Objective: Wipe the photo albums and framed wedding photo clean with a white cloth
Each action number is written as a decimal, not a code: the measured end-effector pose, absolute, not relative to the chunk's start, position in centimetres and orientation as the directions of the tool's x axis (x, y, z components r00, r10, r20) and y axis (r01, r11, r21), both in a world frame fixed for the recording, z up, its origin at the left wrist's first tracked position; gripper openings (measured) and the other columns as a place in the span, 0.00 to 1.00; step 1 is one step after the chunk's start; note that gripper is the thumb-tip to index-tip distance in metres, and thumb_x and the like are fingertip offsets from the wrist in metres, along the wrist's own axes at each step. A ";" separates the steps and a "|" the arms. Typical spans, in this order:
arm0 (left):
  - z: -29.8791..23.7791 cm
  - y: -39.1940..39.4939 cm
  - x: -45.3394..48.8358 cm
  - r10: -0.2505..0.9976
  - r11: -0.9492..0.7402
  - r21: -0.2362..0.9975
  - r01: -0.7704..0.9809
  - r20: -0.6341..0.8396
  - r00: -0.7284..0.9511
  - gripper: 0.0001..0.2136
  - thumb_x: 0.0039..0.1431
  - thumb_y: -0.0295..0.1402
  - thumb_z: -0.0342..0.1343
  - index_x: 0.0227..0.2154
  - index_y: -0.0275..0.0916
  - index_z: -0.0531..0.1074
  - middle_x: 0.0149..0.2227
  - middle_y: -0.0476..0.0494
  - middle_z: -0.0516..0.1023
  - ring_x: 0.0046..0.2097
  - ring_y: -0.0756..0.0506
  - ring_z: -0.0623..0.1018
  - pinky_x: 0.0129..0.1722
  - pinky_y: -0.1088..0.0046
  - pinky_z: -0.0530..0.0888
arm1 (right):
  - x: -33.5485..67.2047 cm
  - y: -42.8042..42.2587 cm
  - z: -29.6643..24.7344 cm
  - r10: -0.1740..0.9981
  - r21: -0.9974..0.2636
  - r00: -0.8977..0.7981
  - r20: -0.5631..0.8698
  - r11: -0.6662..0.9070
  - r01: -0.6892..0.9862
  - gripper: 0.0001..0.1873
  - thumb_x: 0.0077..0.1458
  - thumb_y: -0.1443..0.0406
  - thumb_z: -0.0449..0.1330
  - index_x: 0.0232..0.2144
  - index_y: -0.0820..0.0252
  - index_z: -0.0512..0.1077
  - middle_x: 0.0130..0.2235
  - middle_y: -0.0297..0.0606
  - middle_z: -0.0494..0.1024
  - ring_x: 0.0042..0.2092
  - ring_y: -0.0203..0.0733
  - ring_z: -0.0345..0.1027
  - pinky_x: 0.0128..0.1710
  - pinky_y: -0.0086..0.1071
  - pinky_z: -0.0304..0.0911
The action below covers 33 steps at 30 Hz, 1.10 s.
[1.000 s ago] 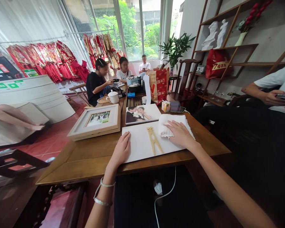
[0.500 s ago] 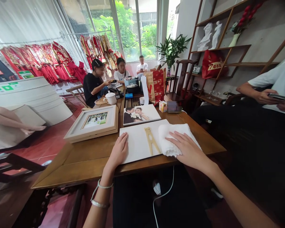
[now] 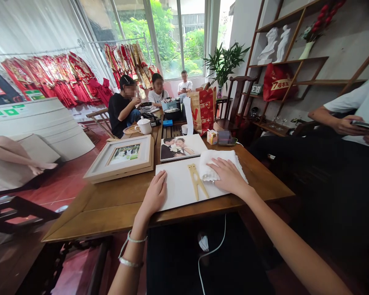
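A white rectangular panel lies near the table's front edge. My left hand rests flat on its left edge, fingers stretched out and holding nothing. On the panel's right part sits a folded white towel. My right hand presses down on the towel with its fingers spread, and a ring shows on one of them; the thumb is hard to make out. Between my hands lies a pale yellow, two-legged flat tool with a small animal head, lying on the panel. Neither hand touches it.
Behind the panel lies a wedding photo print, with a framed photo to its left. A lidded white cup, a paper bag and a small box stand farther back on the wooden table. Several people sit around.
My right hand and the towel have slid left and away from me across the panel. My left hand stays at the left edge. The seated person in black has raised a hand.
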<state>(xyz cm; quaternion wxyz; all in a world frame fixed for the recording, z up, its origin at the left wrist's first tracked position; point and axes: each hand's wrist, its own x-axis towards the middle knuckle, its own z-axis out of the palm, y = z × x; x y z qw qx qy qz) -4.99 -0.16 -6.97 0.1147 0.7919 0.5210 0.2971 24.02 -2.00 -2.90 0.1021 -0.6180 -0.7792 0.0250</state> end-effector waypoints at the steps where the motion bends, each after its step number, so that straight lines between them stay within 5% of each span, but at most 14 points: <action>1: -6.9 -0.2 -5.0 0.896 -0.426 0.493 0.758 0.347 0.278 0.21 0.61 0.31 0.41 0.56 0.33 0.64 0.61 0.34 0.62 0.63 0.41 0.60 0.63 0.56 0.56 | 23.9 -1.7 -2.9 0.969 -0.163 -0.212 0.126 0.231 0.959 0.32 0.51 0.63 0.55 0.59 0.57 0.60 0.65 0.44 0.54 0.65 0.53 0.42 0.62 0.51 0.38; 33: -6.4 -0.4 -4.8 0.909 -0.404 0.503 0.764 0.317 0.272 0.21 0.61 0.31 0.40 0.56 0.32 0.64 0.62 0.34 0.61 0.64 0.41 0.59 0.64 0.58 0.55 | 23.5 -6.0 -3.5 0.940 -0.158 -0.270 0.207 0.304 0.939 0.37 0.42 0.71 0.54 0.58 0.56 0.61 0.65 0.43 0.55 0.65 0.52 0.43 0.63 0.51 0.37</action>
